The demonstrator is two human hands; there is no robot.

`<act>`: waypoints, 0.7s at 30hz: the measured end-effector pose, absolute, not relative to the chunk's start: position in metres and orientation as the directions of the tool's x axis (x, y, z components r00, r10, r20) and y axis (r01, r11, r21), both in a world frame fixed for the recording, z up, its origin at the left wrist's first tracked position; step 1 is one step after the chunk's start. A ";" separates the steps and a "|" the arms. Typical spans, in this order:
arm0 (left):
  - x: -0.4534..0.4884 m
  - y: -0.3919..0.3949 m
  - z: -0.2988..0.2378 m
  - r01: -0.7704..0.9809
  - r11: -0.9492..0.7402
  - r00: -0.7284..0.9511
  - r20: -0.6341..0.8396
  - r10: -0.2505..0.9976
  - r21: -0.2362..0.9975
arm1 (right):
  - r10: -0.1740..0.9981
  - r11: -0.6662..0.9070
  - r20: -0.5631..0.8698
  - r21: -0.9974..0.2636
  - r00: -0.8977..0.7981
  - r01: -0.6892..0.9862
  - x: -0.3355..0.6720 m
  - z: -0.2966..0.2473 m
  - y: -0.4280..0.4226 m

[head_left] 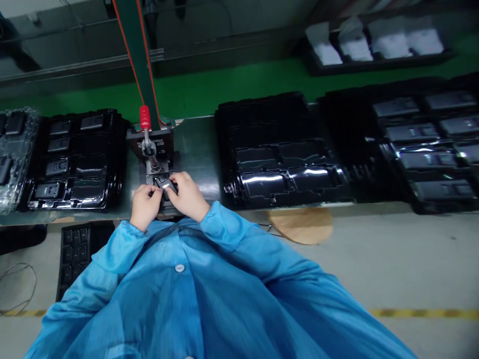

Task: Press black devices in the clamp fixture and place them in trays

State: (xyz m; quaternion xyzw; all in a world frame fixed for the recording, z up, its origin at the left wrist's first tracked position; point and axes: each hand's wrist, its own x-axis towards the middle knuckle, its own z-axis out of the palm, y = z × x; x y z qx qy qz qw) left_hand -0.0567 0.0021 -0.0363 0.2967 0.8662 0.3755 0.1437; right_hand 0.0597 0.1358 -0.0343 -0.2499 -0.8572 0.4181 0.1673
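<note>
While a black tray (75,159) of dark parts lies far left on the table (198,149) | my left hand (145,204) curls its fingers onto a small dark part (165,185) at the near edge, just below the red-handled clamp (145,119) | my right hand (188,195) pinches the same part from the right | a glossy tray (277,154) lies farther right.

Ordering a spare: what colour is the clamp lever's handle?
Red handle, best in head view.

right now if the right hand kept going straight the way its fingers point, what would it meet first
The right hand points up-left, so it meets the small dark part first, which its fingers seem to touch now. Behind that sits the clamp fixture; depth is unclear.
</note>
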 end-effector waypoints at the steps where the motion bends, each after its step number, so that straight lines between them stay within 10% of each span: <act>1: -0.056 0.003 -0.035 0.408 0.544 -0.782 -0.026 0.623 0.733 | 0.591 0.493 0.050 -0.812 -0.805 0.312 0.057 -0.033 0.137; 15: -0.034 -0.020 -0.014 0.571 0.471 -0.699 0.096 0.709 0.672 | 0.556 -0.191 -0.392 -0.918 -0.732 0.347 0.090 -0.013 0.123; 21: 0.013 -0.001 0.015 0.203 0.379 -0.660 -0.160 0.734 0.903 | 0.521 -0.520 -0.354 -0.853 -0.777 0.039 0.141 -0.001 0.119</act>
